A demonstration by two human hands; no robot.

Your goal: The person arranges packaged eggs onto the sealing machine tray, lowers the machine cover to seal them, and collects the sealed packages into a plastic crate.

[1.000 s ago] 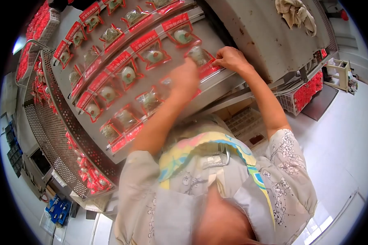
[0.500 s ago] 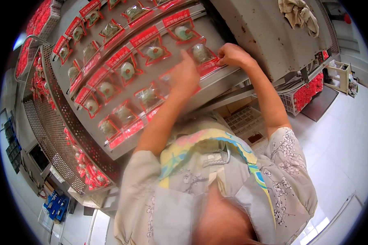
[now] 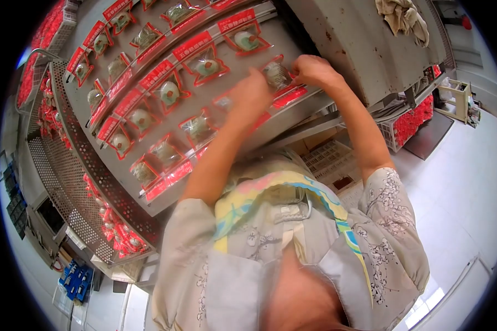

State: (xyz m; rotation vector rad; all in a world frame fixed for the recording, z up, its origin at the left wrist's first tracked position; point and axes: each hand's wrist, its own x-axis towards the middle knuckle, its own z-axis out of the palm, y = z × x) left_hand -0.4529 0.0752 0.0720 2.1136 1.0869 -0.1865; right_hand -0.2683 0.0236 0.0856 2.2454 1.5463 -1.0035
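Observation:
Clear plastic packets with red printed headers, each holding a pale egg, lie in rows on a metal tray [image 3: 197, 99]. My right hand [image 3: 313, 70] is closed at the right edge of one egg packet [image 3: 276, 75], with thumb and fingertips pinched on it. That packet sits near the tray's right end, slightly tilted. Close to its left side is my left hand [image 3: 251, 94], blurred by motion, with most of its fingers hidden from above. Another egg packet [image 3: 246, 41] lies just beyond, and a further one [image 3: 197, 128] is left of my left forearm.
A perforated metal trough [image 3: 94, 171] with red packets runs along the left. Beyond the tray's right end stands a rust-spotted metal housing [image 3: 364, 49] with a crumpled cloth [image 3: 404, 21] on it. A white crate [image 3: 392, 135] of red packets sits low on the right.
My right hand has shifted slightly up and left, and the packet at its fingertips has turned a little. My left hand stays beside it, still blurred. The tray appears slightly shifted leftward in view.

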